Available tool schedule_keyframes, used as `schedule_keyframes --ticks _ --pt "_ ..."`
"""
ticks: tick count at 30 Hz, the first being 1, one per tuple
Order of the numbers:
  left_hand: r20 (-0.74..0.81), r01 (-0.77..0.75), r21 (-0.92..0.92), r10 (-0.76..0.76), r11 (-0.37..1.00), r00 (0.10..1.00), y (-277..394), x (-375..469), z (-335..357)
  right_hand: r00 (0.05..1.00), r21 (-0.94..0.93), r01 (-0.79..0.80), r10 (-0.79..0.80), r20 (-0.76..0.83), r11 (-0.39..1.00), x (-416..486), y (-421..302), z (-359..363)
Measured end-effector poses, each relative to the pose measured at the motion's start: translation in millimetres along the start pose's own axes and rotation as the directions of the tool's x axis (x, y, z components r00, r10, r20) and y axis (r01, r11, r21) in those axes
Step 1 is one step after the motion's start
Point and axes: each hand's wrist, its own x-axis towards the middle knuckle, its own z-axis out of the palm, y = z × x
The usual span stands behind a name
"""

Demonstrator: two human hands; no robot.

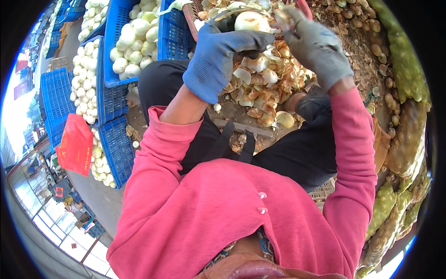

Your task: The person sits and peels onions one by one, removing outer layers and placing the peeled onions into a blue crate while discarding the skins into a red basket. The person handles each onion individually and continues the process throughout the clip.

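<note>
My left hand point(224, 57), in a blue knit work glove with darkened fingers, holds a pale, mostly peeled onion point(251, 21) above a heap of skins. Close to the onion's right end is my right hand point(315, 48), gloved in grey. Its fingertips are blurred, and whether they grip a piece of skin or a small tool cannot be made out. Beneath both hands lie loose brown and white onion skins point(264, 87). A red plastic crate point(190, 21) holding more skins stands just beyond, partly covered by my hands.
Blue plastic crates point(115, 82) of peeled onions stand on the left, with a red paper bag point(75, 144) bearing writing beside them. Green mesh sacks point(404, 52) and unpeeled onions point(376, 50) line the right side. Between my legs, a flat bar point(244, 128) lies on the ground.
</note>
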Motion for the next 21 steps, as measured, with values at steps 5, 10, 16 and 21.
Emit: schedule_keyframes --ticks 5,10,16,21 --pt "0.047 0.004 -0.029 -0.003 1.000 0.999 -4 -3 -6 0.999 0.338 0.000 0.016 -0.043 0.941 -13 -18 -17" --pt "0.092 -0.024 0.037 0.020 0.999 0.996 -12 -6 -14 0.991 0.259 0.126 -0.135 0.016 0.958 -28 -31 -2" --pt "-0.071 -0.073 0.108 0.081 0.991 0.994 -18 -4 -2 0.990 0.344 0.007 -0.055 0.129 0.939 -25 -37 -6" --pt "0.023 -0.123 0.241 0.121 0.963 0.992 -19 0 -8 0.975 0.530 -0.142 0.028 0.218 0.836 -35 -42 -14"
